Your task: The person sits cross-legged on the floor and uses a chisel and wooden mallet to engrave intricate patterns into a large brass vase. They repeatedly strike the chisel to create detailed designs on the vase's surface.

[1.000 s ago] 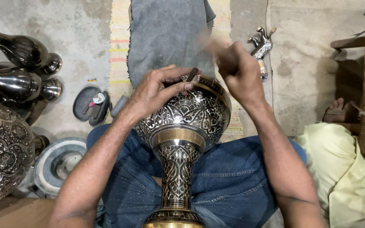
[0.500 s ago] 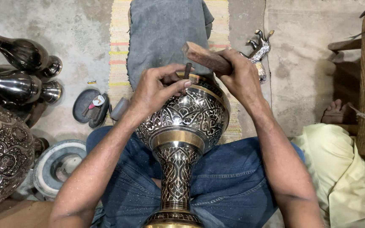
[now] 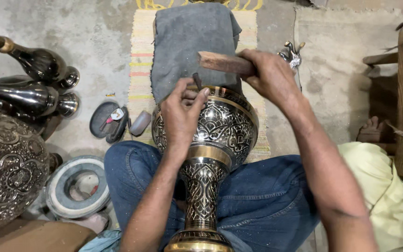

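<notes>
In the head view, a large engraved brass vase lies across the person's lap on blue jeans, its round belly away from the body and its narrow neck and flared mouth toward the bottom edge. The left hand rests on the belly, its grip pinched on a small dark chisel that stands with its tip on the metal near the vase's shoulder. The right hand has its grip wrapped tight around a wooden block, held level just above the chisel's head; whether the two touch cannot be told. Beyond the vase a grey cloth lies over a striped mat on the concrete floor. At left stand dark long-necked vases and a big embossed pot, with a ring-shaped stand near the left knee. A small dark dish sits by the mat. Yellow-green fabric lies at the right.
</notes>
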